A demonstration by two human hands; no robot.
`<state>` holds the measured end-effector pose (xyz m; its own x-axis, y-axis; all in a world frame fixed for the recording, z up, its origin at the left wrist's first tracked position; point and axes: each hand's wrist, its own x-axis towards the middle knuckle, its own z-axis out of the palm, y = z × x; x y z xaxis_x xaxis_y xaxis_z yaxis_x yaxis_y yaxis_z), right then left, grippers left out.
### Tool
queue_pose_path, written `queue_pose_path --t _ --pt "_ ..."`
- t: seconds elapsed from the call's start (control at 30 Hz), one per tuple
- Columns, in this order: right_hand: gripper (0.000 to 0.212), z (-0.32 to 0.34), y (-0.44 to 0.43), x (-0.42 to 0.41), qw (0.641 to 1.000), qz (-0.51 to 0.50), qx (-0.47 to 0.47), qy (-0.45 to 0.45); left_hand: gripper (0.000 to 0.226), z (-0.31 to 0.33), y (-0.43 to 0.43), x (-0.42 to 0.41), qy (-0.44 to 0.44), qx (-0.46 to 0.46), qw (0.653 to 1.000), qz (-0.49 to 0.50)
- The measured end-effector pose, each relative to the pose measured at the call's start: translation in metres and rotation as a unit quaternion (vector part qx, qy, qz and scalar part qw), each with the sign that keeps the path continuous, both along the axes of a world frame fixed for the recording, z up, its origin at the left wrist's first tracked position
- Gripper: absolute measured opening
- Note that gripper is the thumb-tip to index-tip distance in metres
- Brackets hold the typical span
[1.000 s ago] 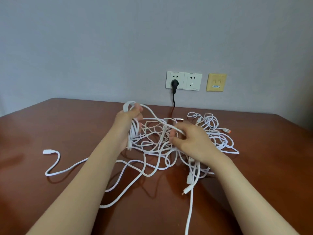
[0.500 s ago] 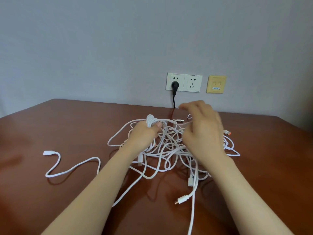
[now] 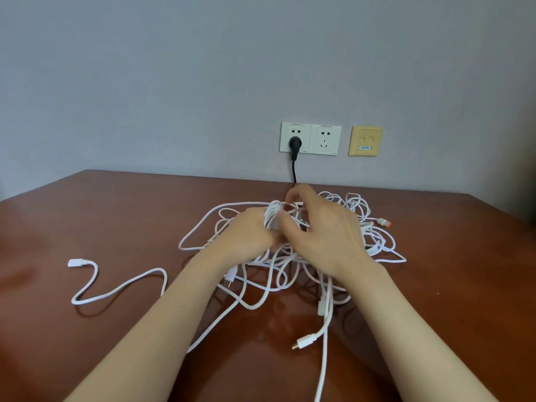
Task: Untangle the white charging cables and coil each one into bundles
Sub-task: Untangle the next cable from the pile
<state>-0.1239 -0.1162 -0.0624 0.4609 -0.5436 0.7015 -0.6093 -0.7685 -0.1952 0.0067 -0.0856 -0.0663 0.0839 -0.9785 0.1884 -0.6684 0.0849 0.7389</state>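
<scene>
The white charging cables (image 3: 290, 256) lie in a loose heap at the middle of the surface (image 3: 116, 216), thin, smooth, round cords looping over one another in soft curves. At the heap's 12 o'clock edge a few turns are gathered into a small tight coil (image 3: 272, 217). The left hand (image 3: 249, 230) holds this coil upright, its fingers curled round it. The right hand (image 3: 324, 236) sits just beside it at 3 o'clock, thumb against the coil and fingers bent. It seems to pinch a strand running off the coil, though the hand hides the contact.

One cord strays out to 8 o'clock in a wavy line and ends in a blocky white connector (image 3: 77, 262). Another white plug (image 3: 301, 342) lies at 6 o'clock, and an orange-tipped plug (image 3: 384, 221) pokes out at 2 o'clock.

The surface is glossy reddish-brown wood that mirrors the cords faintly. On the matt grey wall at 12 o'clock are two white socket plates (image 3: 310, 138), a black plug (image 3: 295, 143) in the left one, and a yellowish plate (image 3: 365, 141) beside them.
</scene>
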Motion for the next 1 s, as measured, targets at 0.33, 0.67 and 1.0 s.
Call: queue_pose_path --t 0.33,0.67,1.0 --pt "0.029 -0.006 -0.004 0.003 0.998 0.006 -0.054 -0.042 0.027 -0.010 -0.006 -0.007 0.011 -0.082 0.995 -0.064" --pt "0.037 -0.010 -0.012 0.004 0.984 0.029 0.080 -0.155 0.038 -0.008 0.004 -0.029 0.016 -0.123 0.992 -0.008" --pt "0.044 -0.002 -0.010 -0.001 0.913 0.169 0.239 -0.283 0.031 0.018 0.021 -0.015 0.323 0.124 0.916 -0.202"
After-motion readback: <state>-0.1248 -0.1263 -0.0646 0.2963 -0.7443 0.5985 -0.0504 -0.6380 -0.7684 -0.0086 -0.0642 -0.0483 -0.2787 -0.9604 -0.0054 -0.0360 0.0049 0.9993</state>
